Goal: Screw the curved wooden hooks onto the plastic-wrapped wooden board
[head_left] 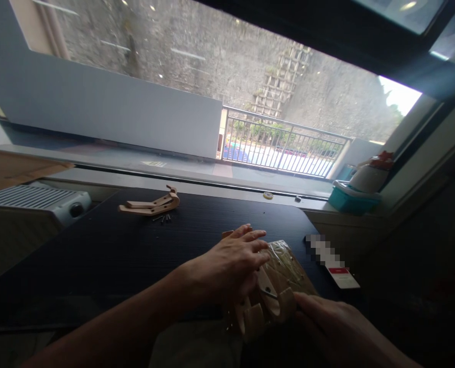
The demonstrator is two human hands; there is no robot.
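Note:
My left hand (231, 263) lies on a clear plastic packet of wooden hook parts (284, 271) at the near edge of the dark table (108, 255), fingers stretched out over it. My right hand (327, 319) touches the packet's near right side, by a curved wooden piece (284, 304); its fingers are partly out of sight. A second set of wooden hooks (150, 204) lies unwrapped at the far side of the table, with a few small screws (162, 218) beside it.
A white and red card (336, 268) lies right of the packet. A white radiator (36, 200) stands left of the table. On the window sill sit a teal box with a white object (359, 191) and a small tape roll (267, 194).

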